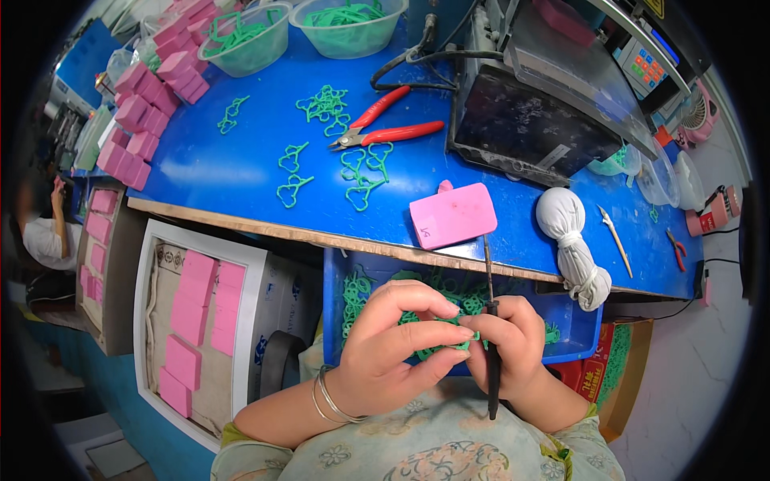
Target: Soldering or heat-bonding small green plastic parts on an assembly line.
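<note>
My left hand (407, 334) is closed, its thumb and fingers pinching a small green piece (461, 346), most of it hidden by the fingers. My right hand (513, 341) meets it there, closed around a thin-shafted tool with a black handle (492, 361). The tool's metal shaft points away from me, toward a pink rectangular block (454, 215) on the table edge. Beneath both hands is a blue tray (579, 330) holding many green wire-like pieces. More green looped wax-like pieces (327, 104) lie on the table, beside red-handled cutting pliers (385, 124).
The blue table (241, 176) has a wooden front edge. A tied white cloth bundle (571, 248) lies right of the pink block. Behind stands a dark machine (537, 120). Clear bowls (349, 30) of green pieces and stacked pink blocks (144, 112) are far left. Another person (50, 236) sits left.
</note>
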`<state>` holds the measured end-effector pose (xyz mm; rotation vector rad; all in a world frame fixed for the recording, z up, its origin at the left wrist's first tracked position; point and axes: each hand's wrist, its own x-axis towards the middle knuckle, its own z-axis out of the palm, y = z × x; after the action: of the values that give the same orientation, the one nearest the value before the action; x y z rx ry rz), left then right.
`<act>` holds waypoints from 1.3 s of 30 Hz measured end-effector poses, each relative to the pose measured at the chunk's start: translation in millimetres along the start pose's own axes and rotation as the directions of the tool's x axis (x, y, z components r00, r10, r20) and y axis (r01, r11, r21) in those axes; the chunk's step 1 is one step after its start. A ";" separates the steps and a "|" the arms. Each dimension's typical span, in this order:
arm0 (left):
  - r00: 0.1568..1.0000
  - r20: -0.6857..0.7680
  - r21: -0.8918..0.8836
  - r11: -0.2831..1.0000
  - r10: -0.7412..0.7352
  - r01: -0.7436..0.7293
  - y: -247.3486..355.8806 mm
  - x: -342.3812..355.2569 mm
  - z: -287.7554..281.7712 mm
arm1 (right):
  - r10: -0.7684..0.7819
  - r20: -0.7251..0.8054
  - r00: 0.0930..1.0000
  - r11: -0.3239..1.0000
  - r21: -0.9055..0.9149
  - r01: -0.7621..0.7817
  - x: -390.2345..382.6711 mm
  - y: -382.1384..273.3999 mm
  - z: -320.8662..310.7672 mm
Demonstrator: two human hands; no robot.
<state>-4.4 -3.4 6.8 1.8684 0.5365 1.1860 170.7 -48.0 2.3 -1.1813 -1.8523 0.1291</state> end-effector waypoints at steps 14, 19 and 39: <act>0.996 -0.081 -0.017 1.000 -0.027 0.025 -0.9 3.2 4.6 | 0.051 0.053 0.997 0.991 0.122 -0.057 1.0 0.1 2.9; 1.000 -0.021 0.024 1.000 0.020 -0.020 -2.4 5.1 3.8 | 0.083 0.061 0.995 0.973 0.209 -0.094 2.2 0.2 4.7; 0.992 -0.106 -0.031 0.997 -0.074 0.071 -4.6 0.4 -1.6 | 0.049 -0.012 0.999 0.994 0.098 -0.048 4.5 -5.8 -11.6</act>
<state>-5.3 0.1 3.5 1.7557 0.6387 1.2439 174.7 -51.8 14.9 -1.1567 -1.7851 0.2359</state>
